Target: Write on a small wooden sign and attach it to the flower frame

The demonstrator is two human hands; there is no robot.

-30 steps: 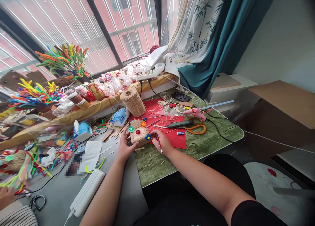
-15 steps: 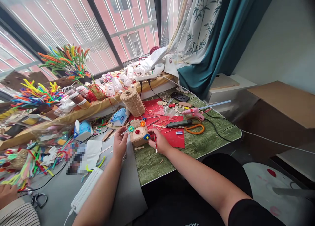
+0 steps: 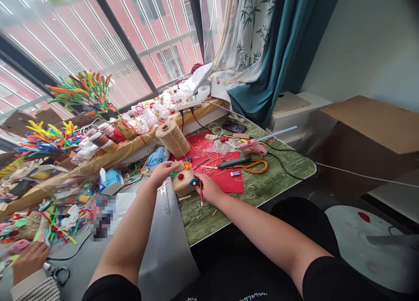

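Left hand [image 3: 163,171] steadies small twine-wrapped box with felt flowers [image 3: 182,181] at green bench [image 3: 278,178] near edge, fingers closed on its far-left corner; right hand [image 3: 209,188] braces right side, thin red stick [image 3: 200,195] pinched between fingers. Jute twine spool [image 3: 172,138] behind.

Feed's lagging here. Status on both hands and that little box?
Left hand grips the twine-wrapped box. Right hand at its other side, holding a red stick. Twine spool behind, clear of both.

Both forearms reach forward, the left hand [image 3: 163,171] and right hand [image 3: 209,189] curled, fingers bent inward
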